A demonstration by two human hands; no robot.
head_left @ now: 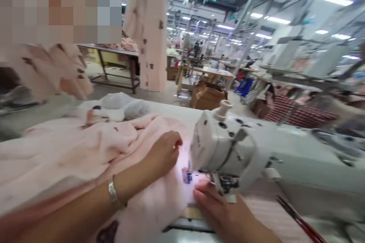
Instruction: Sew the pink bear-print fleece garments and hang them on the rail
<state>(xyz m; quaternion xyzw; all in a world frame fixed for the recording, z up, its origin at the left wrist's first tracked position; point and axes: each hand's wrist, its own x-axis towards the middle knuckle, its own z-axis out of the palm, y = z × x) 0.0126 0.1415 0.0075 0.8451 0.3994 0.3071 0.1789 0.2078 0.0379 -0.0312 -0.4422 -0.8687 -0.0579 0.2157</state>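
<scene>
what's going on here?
A person is at an industrial sewing machine, with rows of other sewing stations behind it. Their left hand, a metal bangle on its wrist, rests on bunched pale pink fabric beside the machine head. Their right hand lies on the same fabric just below the needle area, near a small blue motif on the cloth.

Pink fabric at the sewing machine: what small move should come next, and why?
Probably the left hand should smooth the pink fabric flat toward the sewing machine, because the cloth lies rumpled behind that hand, while the right hand already rests on it beside the needle area.
</scene>
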